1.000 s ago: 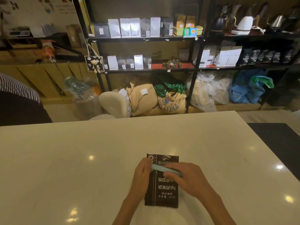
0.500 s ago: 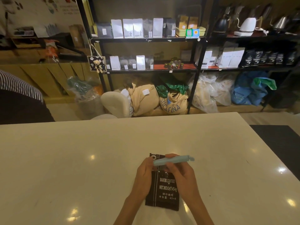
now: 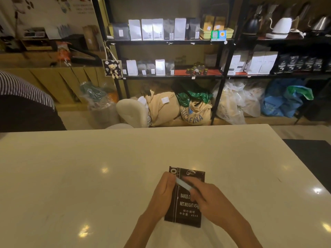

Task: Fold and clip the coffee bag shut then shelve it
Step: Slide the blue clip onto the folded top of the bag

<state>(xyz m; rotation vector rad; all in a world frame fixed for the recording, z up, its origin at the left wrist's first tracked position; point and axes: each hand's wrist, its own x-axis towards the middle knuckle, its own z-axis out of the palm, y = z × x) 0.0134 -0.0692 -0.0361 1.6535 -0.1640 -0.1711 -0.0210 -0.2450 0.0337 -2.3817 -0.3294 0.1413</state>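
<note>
Lying flat on the pale worktop point(image 3: 89, 176), the dark coffee bag point(image 3: 186, 208) sits between both hands, its top edge just beyond the fingertips. The left hand point(image 3: 162, 193) rests along the bag's left edge, fingers curled, pinching the near end of a pale blue clip point(image 3: 182, 184). The right hand point(image 3: 209, 197) lies over the bag's right side, its fingers closed around the clip's other end; motion blur hides the exact grip. The clip lies slantwise across the bag's upper part. Well beyond the hands, past the worktop's far edge, stands a black shelf point(image 3: 170, 41) stocked with bags.
</note>
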